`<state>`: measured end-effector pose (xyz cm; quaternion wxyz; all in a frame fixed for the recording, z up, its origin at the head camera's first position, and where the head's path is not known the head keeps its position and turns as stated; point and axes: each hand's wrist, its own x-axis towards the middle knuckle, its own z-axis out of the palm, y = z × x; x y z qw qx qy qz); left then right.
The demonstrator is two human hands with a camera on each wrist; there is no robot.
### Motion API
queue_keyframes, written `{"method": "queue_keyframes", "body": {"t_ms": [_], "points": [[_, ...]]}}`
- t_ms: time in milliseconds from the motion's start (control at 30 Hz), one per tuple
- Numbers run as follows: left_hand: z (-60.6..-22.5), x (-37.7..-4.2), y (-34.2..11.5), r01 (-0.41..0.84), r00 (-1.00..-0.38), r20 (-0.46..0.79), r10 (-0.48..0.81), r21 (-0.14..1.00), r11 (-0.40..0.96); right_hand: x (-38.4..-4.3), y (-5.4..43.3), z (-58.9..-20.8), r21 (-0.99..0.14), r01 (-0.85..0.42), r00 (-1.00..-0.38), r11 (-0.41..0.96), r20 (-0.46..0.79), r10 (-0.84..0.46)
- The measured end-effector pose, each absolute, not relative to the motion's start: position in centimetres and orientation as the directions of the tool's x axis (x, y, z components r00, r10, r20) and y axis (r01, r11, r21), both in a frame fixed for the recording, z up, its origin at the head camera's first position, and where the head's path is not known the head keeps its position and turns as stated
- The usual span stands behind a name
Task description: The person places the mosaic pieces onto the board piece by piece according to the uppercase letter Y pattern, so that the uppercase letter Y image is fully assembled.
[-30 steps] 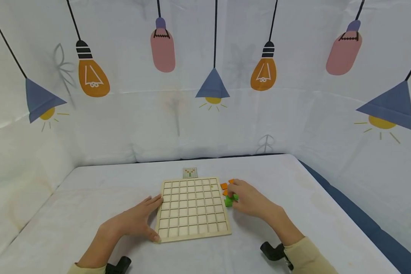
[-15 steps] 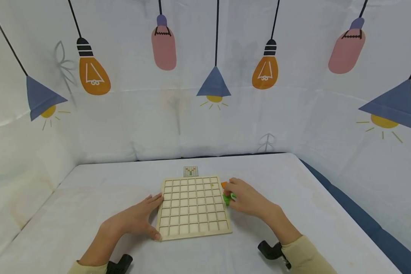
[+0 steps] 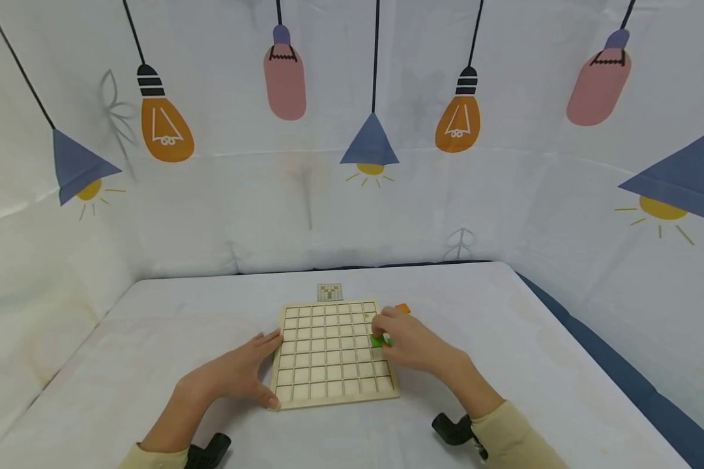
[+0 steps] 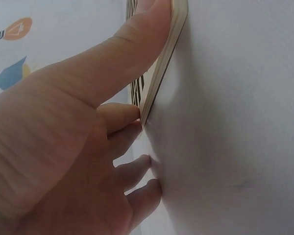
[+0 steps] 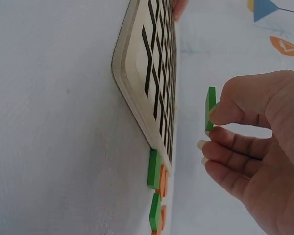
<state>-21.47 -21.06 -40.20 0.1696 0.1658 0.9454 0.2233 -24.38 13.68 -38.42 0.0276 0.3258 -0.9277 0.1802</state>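
The right hand [image 3: 407, 342] pinches the green tile [image 5: 209, 105] above the right side of the board [image 3: 333, 355] — likely light, stiff, best gripped by opposite edges — while the left hand [image 3: 234, 372] rests spread against the board's left edge.

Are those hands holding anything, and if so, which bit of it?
Yes: the right hand pinches a green tile near one end, where the thumb presses it. The left hand just touches the wooden board along its edge.
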Motion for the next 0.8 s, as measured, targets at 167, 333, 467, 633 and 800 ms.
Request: {"method": "queue_keyframes", "body": {"t_ms": [167,333,467,633,800], "points": [[-40.2,-21.5,-21.1,0.239,-0.887,-0.248,0.39,0.477,0.846,-24.4,12.7,-38.3,-0.321,-0.622,-0.78,0.715,0.169,-0.603],[-40.3,-21.5,-21.1,0.223,-0.891,-0.254,0.376,0.477,0.85,-24.6,11.9,-38.4,-0.298,-0.654,-0.755,0.695,0.189,-0.628],[-40.5,-21.6,-21.1,0.211,-0.895,-0.256,0.365,0.479,0.852,-24.6,11.3,-38.6,-0.316,-0.659,-0.748,0.683,0.173,-0.641],[-40.4,-21.7,-21.1,0.21,-0.895,-0.255,0.367,0.484,0.849,-24.4,10.8,-38.8,-0.342,-0.643,-0.757,0.686,0.144,-0.638],[-40.3,-21.5,-21.0,0.214,-0.892,-0.256,0.372,0.487,0.847,-24.3,10.3,-39.2,-0.316,-0.648,-0.755,0.693,0.149,-0.639]]}}
